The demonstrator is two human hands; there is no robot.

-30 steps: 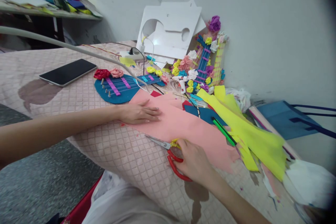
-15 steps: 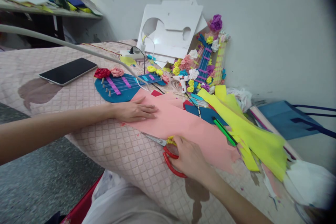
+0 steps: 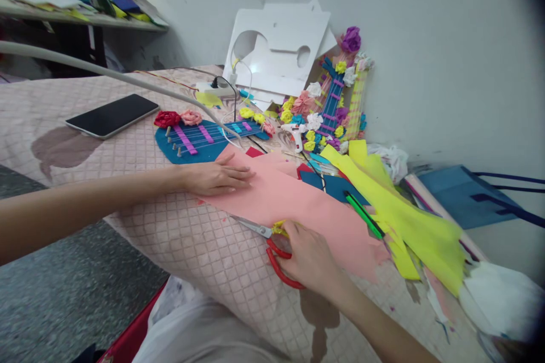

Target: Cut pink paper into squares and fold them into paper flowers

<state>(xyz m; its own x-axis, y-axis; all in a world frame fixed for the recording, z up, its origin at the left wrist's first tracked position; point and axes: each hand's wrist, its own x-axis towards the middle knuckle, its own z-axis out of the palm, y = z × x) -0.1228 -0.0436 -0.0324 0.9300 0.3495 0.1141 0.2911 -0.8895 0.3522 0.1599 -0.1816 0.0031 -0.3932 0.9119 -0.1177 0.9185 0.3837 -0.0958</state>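
Note:
A long sheet of pink paper (image 3: pixel 272 195) lies across the table in front of me. My left hand (image 3: pixel 217 177) rests flat on its left end, fingers stretched out. My right hand (image 3: pixel 310 252) grips a pair of scissors (image 3: pixel 276 241) by a handle with red and yellow on it. The blades point left along the near edge of the paper, over the tablecloth. Beyond my left hand lies a blue guitar-shaped craft (image 3: pixel 193 142) with strings, purple strips and paper flowers. Part of it is covered by the pink sheet.
A tablet (image 3: pixel 113 115) lies at the left. Behind the paper are a white glue gun (image 3: pixel 294 135), flower-covered crafts (image 3: pixel 332 102) and cut white boards (image 3: pixel 276 48). A green cutter (image 3: pixel 364 215) and yellow paper (image 3: pixel 409 221) lie to the right. A pale cable (image 3: pixel 140 80) crosses the upper left.
The view has shifted very slightly. My left hand has slid a little to the left on the pink paper; my right hand and the scissors stay nearly in place.

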